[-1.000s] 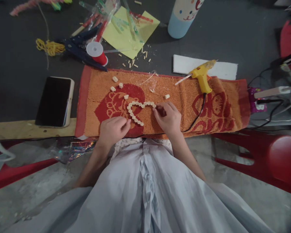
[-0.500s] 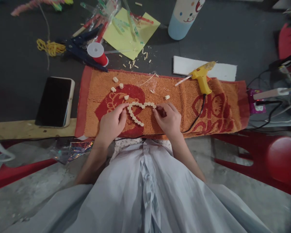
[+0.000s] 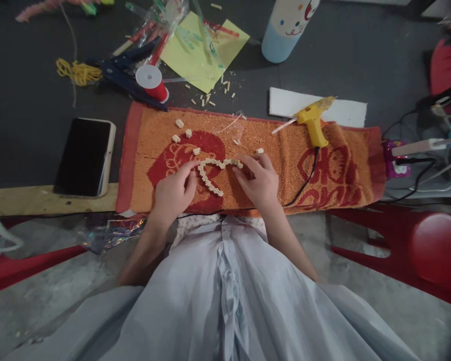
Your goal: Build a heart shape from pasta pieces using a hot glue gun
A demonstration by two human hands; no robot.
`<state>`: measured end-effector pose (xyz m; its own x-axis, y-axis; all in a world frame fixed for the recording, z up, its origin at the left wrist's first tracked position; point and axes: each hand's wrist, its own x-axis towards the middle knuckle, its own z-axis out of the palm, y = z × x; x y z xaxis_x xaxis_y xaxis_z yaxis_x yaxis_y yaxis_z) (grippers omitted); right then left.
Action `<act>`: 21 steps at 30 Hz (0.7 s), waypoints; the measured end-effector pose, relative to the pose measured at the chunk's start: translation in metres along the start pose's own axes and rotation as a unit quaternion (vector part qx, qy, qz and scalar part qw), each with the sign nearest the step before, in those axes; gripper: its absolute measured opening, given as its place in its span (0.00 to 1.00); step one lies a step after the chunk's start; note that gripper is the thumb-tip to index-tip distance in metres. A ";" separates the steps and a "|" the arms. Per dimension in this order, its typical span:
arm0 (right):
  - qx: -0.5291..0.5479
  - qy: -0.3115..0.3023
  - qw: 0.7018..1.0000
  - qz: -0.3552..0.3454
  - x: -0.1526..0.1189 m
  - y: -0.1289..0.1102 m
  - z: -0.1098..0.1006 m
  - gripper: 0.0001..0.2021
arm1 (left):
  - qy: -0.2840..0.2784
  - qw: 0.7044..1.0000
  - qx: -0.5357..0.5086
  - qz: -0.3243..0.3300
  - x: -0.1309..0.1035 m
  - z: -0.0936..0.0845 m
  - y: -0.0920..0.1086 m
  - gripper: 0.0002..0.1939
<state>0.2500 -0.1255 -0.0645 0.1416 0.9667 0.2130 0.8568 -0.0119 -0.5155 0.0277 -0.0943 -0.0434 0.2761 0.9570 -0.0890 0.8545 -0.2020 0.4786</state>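
Observation:
A partly outlined heart [image 3: 206,175] made of small pale beige pieces lies on the orange and red towel [image 3: 265,185]. Its left side runs to a lower tip, while the right side stops after the upper curve. My left hand [image 3: 173,193] holds the left lobe at its edge with the fingertips. At the right end of the heart, my right hand [image 3: 260,179] has thumb and index finger closed around the last pieces; its fingertips partly cover them. Several loose beige clusters [image 3: 179,123] lie above the heart, and another cluster [image 3: 260,150] sits just beyond my right fingers.
A yellow glue gun [image 3: 312,123] rests across a white board [image 3: 281,103], its cord crossing the towel. A phone [image 3: 83,158] lies at left. Behind are a red thread spool [image 3: 158,90], blue-handled pliers [image 3: 124,77], yellow paper [image 3: 191,62] with scraps, and a bottle [image 3: 278,42].
My right hand has shifted slightly left, its index finger and thumb now over the heart's right end. My left hand and the heart have hardly moved.

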 end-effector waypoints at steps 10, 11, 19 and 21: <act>-0.001 -0.011 1.000 -0.021 0.008 -0.003 -0.001 0.09 | 0.006 0.999 0.034 0.001 -0.003 0.002 0.001 0.22; 0.001 -0.012 1.000 -0.020 0.008 -0.003 -0.001 0.09 | 0.007 0.999 0.036 0.002 -0.003 0.002 0.000 0.22; 0.001 -0.002 1.000 -0.010 0.007 -0.003 0.002 0.09 | -0.003 0.999 0.049 0.002 -0.003 0.002 0.001 0.23; 0.008 -0.002 1.000 -0.010 0.006 -0.003 0.003 0.09 | -0.008 0.999 0.052 -0.003 -0.003 0.002 0.001 0.23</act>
<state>0.2473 -0.1186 -0.0638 0.1232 0.9678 0.2196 0.8516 0.0105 -0.5241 0.0290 -0.0981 -0.0446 0.2769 0.9550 -0.1065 0.8971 -0.2172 0.3847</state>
